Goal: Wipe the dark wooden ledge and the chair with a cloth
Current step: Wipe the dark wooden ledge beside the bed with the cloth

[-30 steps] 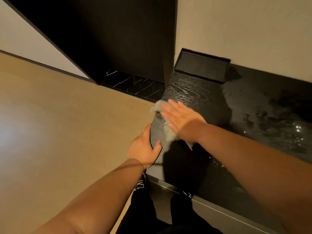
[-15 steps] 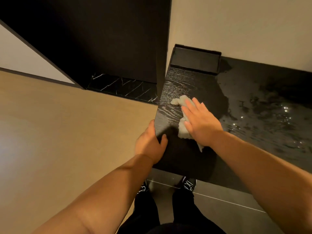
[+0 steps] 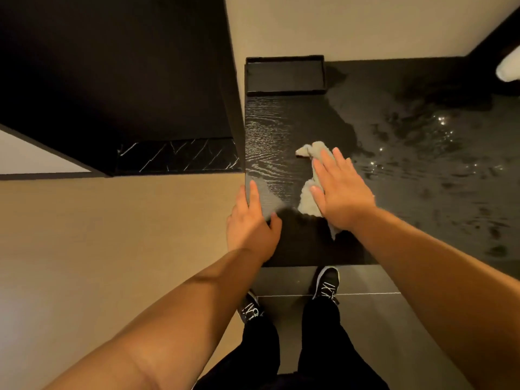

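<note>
One dark wooden ledge (image 3: 270, 142) ran lengthwise away from the person to one black rectangular tray (image 3: 284, 77). The right hand (image 3: 343, 192) pressed flat, fingers straight, on one crumpled pale cloth (image 3: 306, 199) mid-ledge, its long axis pointing away. The left hand (image 3: 250, 223) gripped the ledge's left edge.

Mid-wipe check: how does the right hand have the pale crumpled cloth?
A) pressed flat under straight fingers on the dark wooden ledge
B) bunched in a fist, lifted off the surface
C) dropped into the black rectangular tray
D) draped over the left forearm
A: the right hand lies flat with straight fingers on the pale crumpled cloth, pressing it onto the dark wooden ledge.
</note>
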`<state>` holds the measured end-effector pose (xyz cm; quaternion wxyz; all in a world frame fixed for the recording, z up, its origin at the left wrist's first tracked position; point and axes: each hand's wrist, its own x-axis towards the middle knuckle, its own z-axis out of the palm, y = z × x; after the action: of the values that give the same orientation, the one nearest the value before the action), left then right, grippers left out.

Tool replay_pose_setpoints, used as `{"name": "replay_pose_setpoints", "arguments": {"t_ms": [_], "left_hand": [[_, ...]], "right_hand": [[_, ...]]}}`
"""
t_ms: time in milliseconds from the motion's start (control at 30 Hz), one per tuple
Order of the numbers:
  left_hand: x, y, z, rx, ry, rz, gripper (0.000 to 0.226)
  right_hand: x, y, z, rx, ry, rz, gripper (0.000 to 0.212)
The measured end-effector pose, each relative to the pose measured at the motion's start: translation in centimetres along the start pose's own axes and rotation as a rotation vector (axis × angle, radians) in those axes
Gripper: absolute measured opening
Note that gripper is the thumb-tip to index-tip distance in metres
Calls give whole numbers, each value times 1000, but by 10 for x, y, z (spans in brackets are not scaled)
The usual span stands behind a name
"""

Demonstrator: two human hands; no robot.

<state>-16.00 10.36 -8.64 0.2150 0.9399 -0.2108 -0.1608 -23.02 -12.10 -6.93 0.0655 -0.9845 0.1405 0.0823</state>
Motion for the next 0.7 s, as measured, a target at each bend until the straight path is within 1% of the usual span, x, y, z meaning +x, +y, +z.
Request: {"name": "replay_pose_setpoints", "arguments": {"t_ms": [33, 100, 167, 200, 300, 367, 433, 467, 567, 633, 667, 700], "left_hand": [[1, -1, 0, -6, -14, -14, 88], [2, -1, 0, -10, -26, -27, 89], [3, 0, 1, 4, -24, -21, 90], [3, 0, 1, 17, -25, -22, 91], [5, 0, 1, 57, -26, -39, 90], [5, 0, 2, 56, -19, -46, 88], [5, 1, 2, 28, -17, -57, 88], [5, 1, 2, 10, -13, -63, 88], [4, 2, 2, -12, 9, -55, 87], [3, 1, 2, -24, 9, -52, 86], [3, 1, 3, -29, 5, -56, 85], [3, 1, 3, -32, 2, -61, 84]], "right_hand": [[2, -3, 0, 16, -2, 70, 68], [-6, -17, 5, 35, 37, 102, 67], [-27, -37, 12, 25, 111, 15, 63], [-37, -47, 16, 15, 104, -38, 63], [-55, -69, 16, -9, -4, -124, 66], [-55, -62, 14, -10, -18, -194, 65], [-50, -42, 12, 10, 15, -242, 62], [-47, -30, 11, 29, 38, -228, 62], [-39, -11, 9, 63, 80, -81, 62], [-40, -22, 13, 44, 78, -2, 66], [-43, -33, 16, 33, 71, 1, 68], [-49, -45, 20, 23, 59, -32, 70]]}}
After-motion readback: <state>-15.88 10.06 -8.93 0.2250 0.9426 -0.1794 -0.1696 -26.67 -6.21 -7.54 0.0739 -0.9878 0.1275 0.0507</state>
